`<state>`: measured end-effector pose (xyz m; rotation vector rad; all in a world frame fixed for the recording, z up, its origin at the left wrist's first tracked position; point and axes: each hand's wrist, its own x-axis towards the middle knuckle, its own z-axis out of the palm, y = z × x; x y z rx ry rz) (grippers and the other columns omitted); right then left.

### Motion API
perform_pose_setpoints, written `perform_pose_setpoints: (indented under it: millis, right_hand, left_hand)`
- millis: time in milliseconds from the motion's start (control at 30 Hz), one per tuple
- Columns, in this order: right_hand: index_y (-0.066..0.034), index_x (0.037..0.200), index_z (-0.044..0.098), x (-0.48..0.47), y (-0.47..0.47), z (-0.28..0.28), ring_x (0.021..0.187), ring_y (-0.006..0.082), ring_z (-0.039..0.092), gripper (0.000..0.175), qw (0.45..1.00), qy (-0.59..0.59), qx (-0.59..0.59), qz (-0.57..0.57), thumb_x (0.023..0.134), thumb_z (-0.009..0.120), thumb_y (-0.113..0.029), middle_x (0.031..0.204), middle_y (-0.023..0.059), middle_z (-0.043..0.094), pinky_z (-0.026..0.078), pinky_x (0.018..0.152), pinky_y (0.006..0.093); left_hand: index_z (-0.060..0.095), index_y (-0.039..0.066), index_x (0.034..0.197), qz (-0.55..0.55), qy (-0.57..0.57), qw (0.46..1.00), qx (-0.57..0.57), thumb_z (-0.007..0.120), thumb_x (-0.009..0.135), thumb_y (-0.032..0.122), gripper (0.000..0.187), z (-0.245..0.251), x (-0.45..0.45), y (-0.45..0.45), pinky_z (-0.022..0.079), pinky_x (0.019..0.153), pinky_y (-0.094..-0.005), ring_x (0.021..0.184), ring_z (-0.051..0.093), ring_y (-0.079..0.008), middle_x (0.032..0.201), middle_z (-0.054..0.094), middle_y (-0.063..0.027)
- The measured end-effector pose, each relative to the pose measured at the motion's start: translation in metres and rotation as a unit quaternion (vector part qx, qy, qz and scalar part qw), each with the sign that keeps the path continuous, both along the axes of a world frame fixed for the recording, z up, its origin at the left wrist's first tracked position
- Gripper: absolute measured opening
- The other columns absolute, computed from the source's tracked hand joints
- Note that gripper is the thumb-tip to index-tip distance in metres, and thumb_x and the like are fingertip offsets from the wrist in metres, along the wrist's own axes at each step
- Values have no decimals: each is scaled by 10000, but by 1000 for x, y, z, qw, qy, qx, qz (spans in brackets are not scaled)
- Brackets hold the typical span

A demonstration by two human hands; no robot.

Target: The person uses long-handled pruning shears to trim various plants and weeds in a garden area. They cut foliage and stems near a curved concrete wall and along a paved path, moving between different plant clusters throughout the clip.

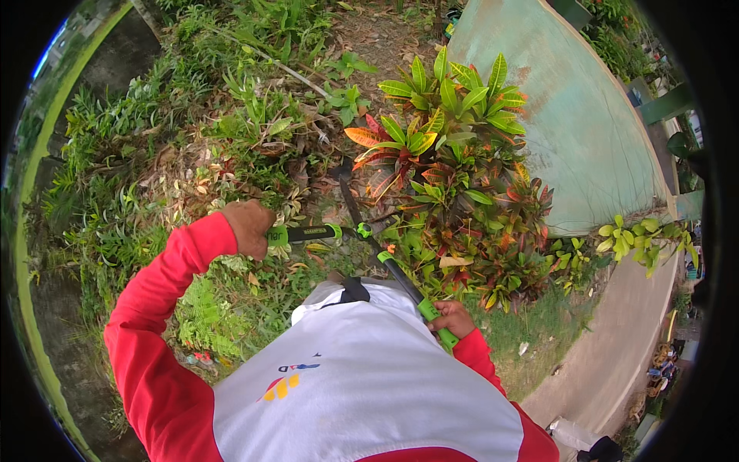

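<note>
My left hand [249, 226] grips the green end of one handle of a pair of hedge shears [364, 230]. My right hand [455, 319] holds the other green and black handle, close to my waist. The handles are spread wide apart, meeting at a bright green pivot. A dark blade [349, 199] points away from me over leaf litter; whether the second blade lies beside it or is hidden cannot be made out. Just right of the blades grows a croton bush [456, 173] with green, yellow and red leaves.
A pale green wall [577, 138] rises behind the croton. Low weeds and small shrubs [248, 115] cover the ground to the left, with a thin pole [294, 73] among them. A concrete path [600, 341] runs at right. A fern [208, 315] grows near my left elbow.
</note>
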<state>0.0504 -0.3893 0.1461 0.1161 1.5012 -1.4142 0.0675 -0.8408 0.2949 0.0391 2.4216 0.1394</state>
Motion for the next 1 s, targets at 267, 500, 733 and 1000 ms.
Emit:
perform_pose_setpoints:
  millis: [267, 500, 733, 1000]
  right_hand:
    - [89, 941, 579, -18, -38, -49, 415, 141, 511, 301, 980, -83, -150, -98, 670, 675, -2, 645, 89, 584, 404, 406, 246]
    - [76, 964, 569, -39, -63, -81, 427, 147, 492, 298, 958, -115, -213, -156, 690, 643, -14, 640, 98, 551, 425, 415, 251]
    - [-49, 690, 522, -63, -172, -67, 482, 139, 481, 92, 919, -190, -220, -266, 701, 611, -68, 623, 56, 530, 368, 416, 279]
    - [13, 752, 576, -88, -63, -64, 436, 135, 507, 134, 992, -57, -105, -28, 659, 643, -58, 599, 46, 544, 407, 427, 278]
  left_hand:
    - [673, 33, 776, -159, 20, 974, -163, 687, 505, 183, 311, 37, -124, 30, 513, 665, -417, 750, 645, -329, 707, 634, -151]
    - [702, 18, 801, -166, -35, 960, -222, 733, 475, 128, 346, 23, -188, 87, 522, 623, -429, 829, 663, -320, 859, 669, -155]
    - [670, 0, 884, -97, 23, 989, -109, 632, 646, 179, 300, -66, -157, 141, 510, 776, -426, 884, 649, -345, 924, 650, -208]
    - [649, 28, 882, 12, -23, 989, -146, 659, 603, 181, 319, -39, -131, 50, 517, 742, -444, 820, 653, -335, 799, 646, -191]
